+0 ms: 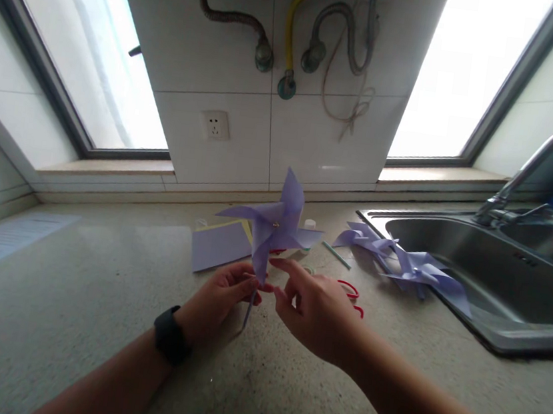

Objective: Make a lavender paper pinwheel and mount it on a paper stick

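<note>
A purple paper pinwheel (282, 224) stands upright over the counter, its blades spread and a small fastener at the centre. My left hand (225, 295), with a dark watch on the wrist, is closed around the pinwheel's thin stick (248, 310) just below the blades. Close by on the right, my right hand (317, 306) has its index finger stretched out toward the lower blade and its thumb apart. It holds nothing; whether the fingertip touches the paper I cannot tell. Red-handled scissors (350, 286) lie partly hidden behind the right hand.
Purple and yellow paper sheets (218, 247) lie behind the left hand. Two more pinwheels (417, 272) rest by the sink (502, 339) at right. A loose stick (336, 254) and a small white-capped bottle (309, 225) are behind the right hand. Printed paper (5, 241) lies left.
</note>
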Available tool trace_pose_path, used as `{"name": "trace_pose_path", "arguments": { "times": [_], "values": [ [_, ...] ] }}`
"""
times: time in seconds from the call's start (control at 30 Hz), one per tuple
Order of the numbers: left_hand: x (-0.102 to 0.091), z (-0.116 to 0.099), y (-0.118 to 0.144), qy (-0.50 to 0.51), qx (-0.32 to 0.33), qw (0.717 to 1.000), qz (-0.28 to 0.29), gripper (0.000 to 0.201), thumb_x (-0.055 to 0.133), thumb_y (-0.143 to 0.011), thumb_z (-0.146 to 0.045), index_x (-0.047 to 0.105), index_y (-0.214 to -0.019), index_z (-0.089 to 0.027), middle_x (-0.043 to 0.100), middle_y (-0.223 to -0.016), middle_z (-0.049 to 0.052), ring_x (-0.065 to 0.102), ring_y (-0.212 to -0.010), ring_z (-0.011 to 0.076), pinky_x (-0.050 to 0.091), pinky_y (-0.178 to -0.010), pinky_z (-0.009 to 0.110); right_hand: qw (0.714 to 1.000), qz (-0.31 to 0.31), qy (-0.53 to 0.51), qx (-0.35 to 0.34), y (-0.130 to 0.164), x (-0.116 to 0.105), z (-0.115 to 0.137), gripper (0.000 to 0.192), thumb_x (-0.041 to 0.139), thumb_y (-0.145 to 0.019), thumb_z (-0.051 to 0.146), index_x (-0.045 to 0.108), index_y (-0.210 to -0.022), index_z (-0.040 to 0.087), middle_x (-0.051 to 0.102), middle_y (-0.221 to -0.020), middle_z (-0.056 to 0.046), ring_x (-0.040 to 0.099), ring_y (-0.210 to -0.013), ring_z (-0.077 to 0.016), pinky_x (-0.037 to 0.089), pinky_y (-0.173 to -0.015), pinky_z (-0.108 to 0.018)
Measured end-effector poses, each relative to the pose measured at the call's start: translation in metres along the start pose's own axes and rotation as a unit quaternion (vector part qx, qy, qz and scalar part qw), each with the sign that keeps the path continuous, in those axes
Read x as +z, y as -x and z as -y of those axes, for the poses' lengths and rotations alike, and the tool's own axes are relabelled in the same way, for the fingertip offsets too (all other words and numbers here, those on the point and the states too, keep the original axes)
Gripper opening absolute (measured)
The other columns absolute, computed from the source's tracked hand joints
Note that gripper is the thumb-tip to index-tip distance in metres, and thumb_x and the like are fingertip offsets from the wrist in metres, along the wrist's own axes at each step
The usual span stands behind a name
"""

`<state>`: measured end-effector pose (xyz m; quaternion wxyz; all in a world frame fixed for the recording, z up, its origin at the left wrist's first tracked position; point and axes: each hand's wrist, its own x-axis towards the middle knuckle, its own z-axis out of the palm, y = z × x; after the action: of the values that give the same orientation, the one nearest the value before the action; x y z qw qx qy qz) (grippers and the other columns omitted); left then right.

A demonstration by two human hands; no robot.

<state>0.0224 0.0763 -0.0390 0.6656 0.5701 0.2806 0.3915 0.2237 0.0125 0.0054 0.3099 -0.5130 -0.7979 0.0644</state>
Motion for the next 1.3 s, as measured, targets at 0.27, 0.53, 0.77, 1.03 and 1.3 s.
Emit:
{"name": "trace_pose_path", "arguments": {
  "times": [0.27,0.53,0.77,1.03,1.3],
  "values": [
    [0.002,0.007,0.001,0.032,-0.003,0.999,-0.002,0.031,0.081,-0.085,-0.037,0.072,-0.106,-0.017,0.079,-0.100,0.009,0.070,-0.084,0.0165,0.052,-0.077,0.028,1.000,0.010,0.025,-0.003,0.002,-0.006,0.002,0.039,0.052,-0.094,0.030,0.061,-0.131,0.023,0.076,-0.078,-0.002,0.071,-0.069,-0.0223,0.041,-0.064,-0.035],
    [0.029,0.003,0.012,0.095,-0.007,0.995,-0.004,0.029,0.086,-0.079,-0.035,0.074,-0.097,-0.015,0.076,-0.098,0.007,0.071,-0.079,0.0150,0.057,-0.079,0.029,0.991,-0.018,-0.045,0.121,0.039,-0.002,0.021,0.023,0.069,-0.088,0.034,0.067,-0.106,0.020,0.074,-0.077,-0.002,0.069,-0.070,-0.0198,0.043,-0.061,-0.031],
    [0.043,0.000,0.021,0.114,-0.016,0.993,0.008,0.030,0.087,-0.078,-0.035,0.074,-0.098,-0.016,0.073,-0.088,0.004,0.072,-0.077,0.0157,0.059,-0.073,0.029,0.988,-0.046,-0.093,0.116,0.059,0.009,0.020,0.008,0.067,-0.086,0.016,0.069,-0.079,0.019,0.071,-0.071,-0.001,0.062,-0.060,-0.0131,0.043,-0.058,-0.026],
    [0.044,-0.001,0.025,0.078,-0.040,0.994,0.068,0.038,0.084,-0.082,-0.033,0.073,-0.117,-0.023,0.073,-0.112,0.007,0.071,-0.093,0.0177,0.059,-0.082,0.031,0.986,-0.075,-0.075,0.127,0.066,0.004,0.024,0.007,0.067,-0.082,0.015,0.070,-0.077,0.019,0.069,-0.068,0.001,0.060,-0.057,-0.0111,0.043,-0.056,-0.025],
    [0.038,-0.003,0.026,-0.034,-0.122,0.974,0.189,0.051,0.084,-0.080,-0.029,0.070,-0.129,-0.024,0.072,-0.117,0.013,0.069,-0.097,0.0220,0.060,-0.074,0.032,0.961,-0.137,0.024,0.239,0.069,-0.052,-0.044,0.017,0.064,-0.087,0.032,0.075,-0.085,0.020,0.075,-0.075,-0.004,0.065,-0.063,-0.0167,0.045,-0.062,-0.031]
  ]
}}
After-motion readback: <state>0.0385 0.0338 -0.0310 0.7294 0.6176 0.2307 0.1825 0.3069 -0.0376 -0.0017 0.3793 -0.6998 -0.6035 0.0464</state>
